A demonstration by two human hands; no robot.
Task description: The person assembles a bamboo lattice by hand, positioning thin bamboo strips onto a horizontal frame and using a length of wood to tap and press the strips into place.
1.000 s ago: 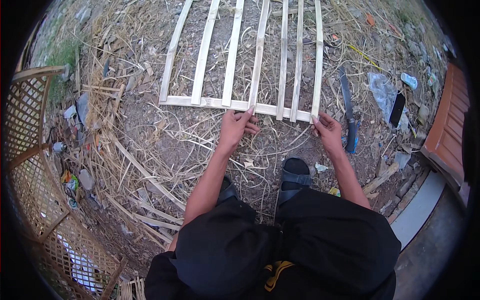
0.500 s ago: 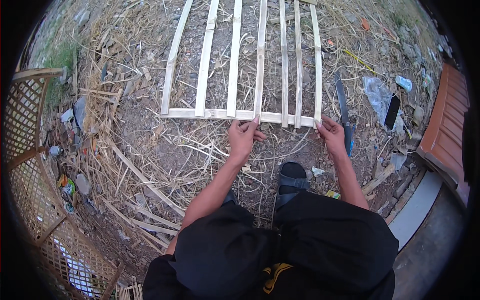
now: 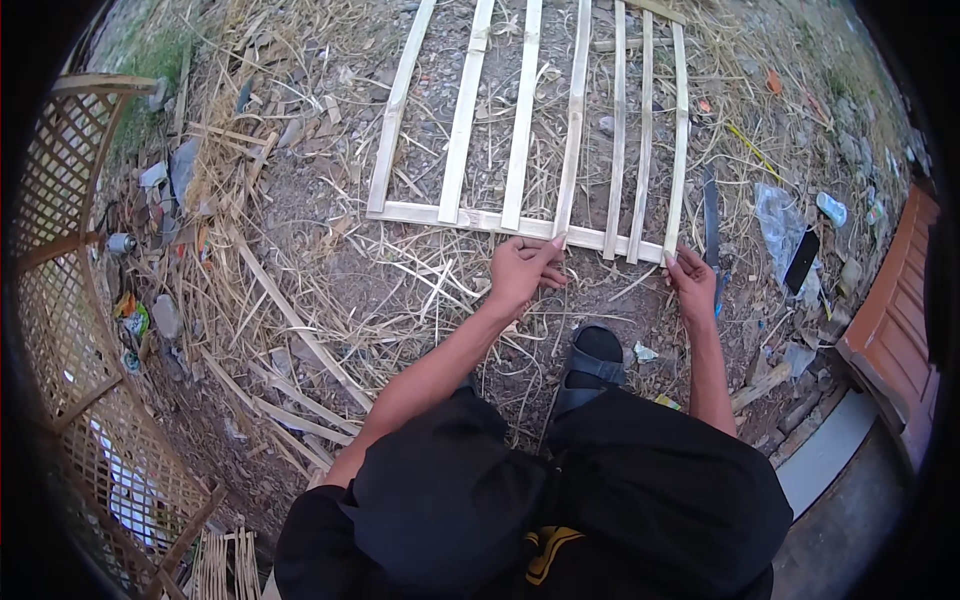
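Several pale bamboo strips lie lengthwise on the ground in front of me, their near ends over a bamboo cross strip [image 3: 428, 212]. My left hand [image 3: 524, 274] pinches a middle bamboo strip [image 3: 572, 150] where it meets the cross strip, thumb on top and fingers curled beneath. At the near right corner, my right hand [image 3: 694, 286] grips the end of the rightmost bamboo strip [image 3: 679, 150] together with the cross strip's end. A short crosspiece [image 3: 655, 10] spans the far right ends. The far ends of the other strips run out of view.
A large knife [image 3: 711, 215] lies right of the strips. Beyond it are clear plastic [image 3: 775, 212], a black flat object [image 3: 802, 262] and a can [image 3: 831, 210]. Lattice panels [image 3: 75, 190] stand at left, and a brown ridged panel [image 3: 895, 310] at right. Bamboo shavings [image 3: 440, 285] litter the ground.
The whole scene, strips and surroundings, has shifted rightward in view and turned slightly. Both hands stay at the same spots on the strips.
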